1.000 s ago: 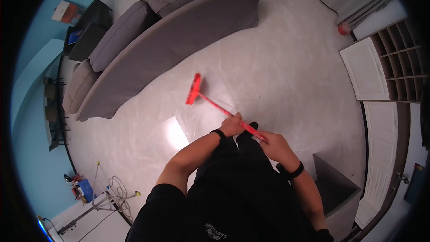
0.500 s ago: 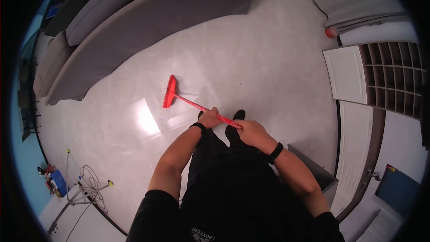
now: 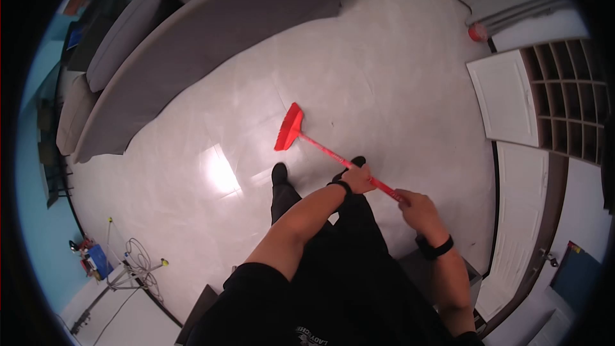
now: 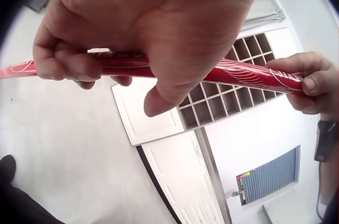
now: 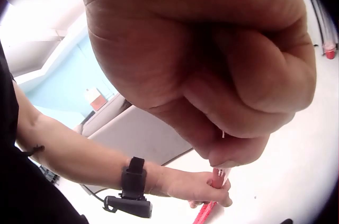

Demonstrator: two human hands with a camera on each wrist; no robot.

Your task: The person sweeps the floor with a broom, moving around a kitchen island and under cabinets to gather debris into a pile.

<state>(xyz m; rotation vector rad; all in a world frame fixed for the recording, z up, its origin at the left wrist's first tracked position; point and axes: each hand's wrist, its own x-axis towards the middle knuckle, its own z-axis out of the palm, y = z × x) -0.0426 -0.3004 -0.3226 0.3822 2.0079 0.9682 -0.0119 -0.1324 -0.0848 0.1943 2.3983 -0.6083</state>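
A red broom lies slantwise in front of the body in the head view, its bristled head (image 3: 289, 127) down at the pale floor. My left hand (image 3: 357, 179) grips the red patterned handle (image 3: 323, 150) partway along, fingers curled over it. Farther up, my right hand (image 3: 419, 211) holds the handle close to its top end. In the left wrist view the left thumb (image 4: 161, 102) hangs beside the handle, the fingers wrapping its other side. The right wrist view has the right fist (image 5: 212, 70) in front, hiding the handle's end.
A grey sofa (image 3: 211, 51) curves across the far left. White cabinets (image 3: 506, 99) with open cubbyholes (image 3: 567, 99) line the right. A stand with cables (image 3: 138, 263) is at lower left. One black shoe (image 3: 279, 173) shows, and a small speck (image 3: 332, 123) lies on the floor.
The broom head first shifts left in view, then swings back right across the floor, away from the bright reflection. Both hands move right with the handle and keep their grip.
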